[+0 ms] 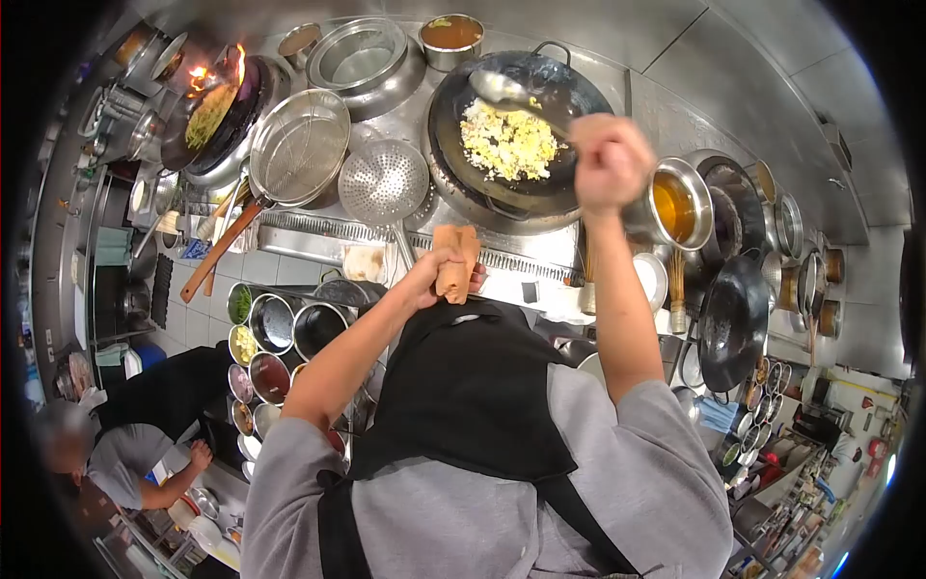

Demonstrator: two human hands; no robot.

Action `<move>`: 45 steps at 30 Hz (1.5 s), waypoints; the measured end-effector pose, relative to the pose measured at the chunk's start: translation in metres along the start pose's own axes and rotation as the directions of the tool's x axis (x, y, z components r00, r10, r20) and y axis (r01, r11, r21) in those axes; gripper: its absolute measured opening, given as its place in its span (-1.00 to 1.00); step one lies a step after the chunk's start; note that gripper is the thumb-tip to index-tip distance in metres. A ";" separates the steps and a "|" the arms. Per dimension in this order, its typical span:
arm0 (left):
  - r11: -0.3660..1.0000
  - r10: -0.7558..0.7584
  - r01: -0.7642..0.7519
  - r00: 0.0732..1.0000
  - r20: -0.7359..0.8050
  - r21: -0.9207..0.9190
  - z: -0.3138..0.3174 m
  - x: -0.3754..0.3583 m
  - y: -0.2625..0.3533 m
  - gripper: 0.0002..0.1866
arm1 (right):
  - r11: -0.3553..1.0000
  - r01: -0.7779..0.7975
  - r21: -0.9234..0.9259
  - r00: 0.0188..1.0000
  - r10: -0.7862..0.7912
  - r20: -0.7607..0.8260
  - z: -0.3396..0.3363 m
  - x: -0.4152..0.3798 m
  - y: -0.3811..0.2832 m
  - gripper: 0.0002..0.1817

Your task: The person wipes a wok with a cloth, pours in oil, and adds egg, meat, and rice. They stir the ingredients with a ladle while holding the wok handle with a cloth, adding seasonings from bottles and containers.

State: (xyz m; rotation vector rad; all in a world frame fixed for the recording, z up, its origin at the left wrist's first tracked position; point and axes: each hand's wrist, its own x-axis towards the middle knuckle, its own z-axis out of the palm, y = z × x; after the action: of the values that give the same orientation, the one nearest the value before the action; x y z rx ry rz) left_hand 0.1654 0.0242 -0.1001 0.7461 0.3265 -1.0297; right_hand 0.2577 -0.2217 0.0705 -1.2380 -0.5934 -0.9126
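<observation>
Brown cloth (457, 274) is bunched in my left hand (433, 276), which has closed fingers around it, on the near side of the wok (584, 92). Just beside is the handle of a skimmer (384, 183); a careless sideways move could, I think, knock it. My right hand (612, 159), blurred, makes a fist around the handle of a ladle (497, 86). Yellow and white food (509, 145) lies inside the wok, with the ladle's bowl at its far edge. Too strong a sweep could throw pieces over the rim; too little stirring could burn them.
</observation>
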 end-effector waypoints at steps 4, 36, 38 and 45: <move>0.990 -0.022 0.024 1.000 0.015 -0.137 0.019 -0.028 0.012 -0.44 | 0.965 -0.235 0.114 0.968 0.243 -0.058 -0.010 0.036 0.012 -0.73; 0.936 0.268 -0.332 0.886 -0.379 -0.115 0.035 0.180 -0.003 -0.89 | 0.937 -0.341 -0.076 0.933 0.328 -0.149 -0.004 -0.013 -0.051 -0.76; 0.960 0.186 -0.248 0.911 -0.367 -0.130 0.049 0.158 -0.012 -0.84 | 0.931 -0.364 -0.038 0.921 0.353 -0.166 -0.020 -0.013 -0.044 -0.77; 0.982 -0.117 0.046 0.910 -0.397 -0.184 0.140 0.034 0.015 -0.81 | 0.924 -0.306 0.229 0.903 0.358 -0.237 -0.026 0.004 -0.093 -0.78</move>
State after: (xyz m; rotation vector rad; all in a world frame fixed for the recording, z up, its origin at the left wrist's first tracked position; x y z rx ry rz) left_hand 0.1823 -0.0904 -0.0132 0.7930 0.8039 -0.9048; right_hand 0.1792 -0.2540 0.1170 -0.9816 -0.2267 -0.7036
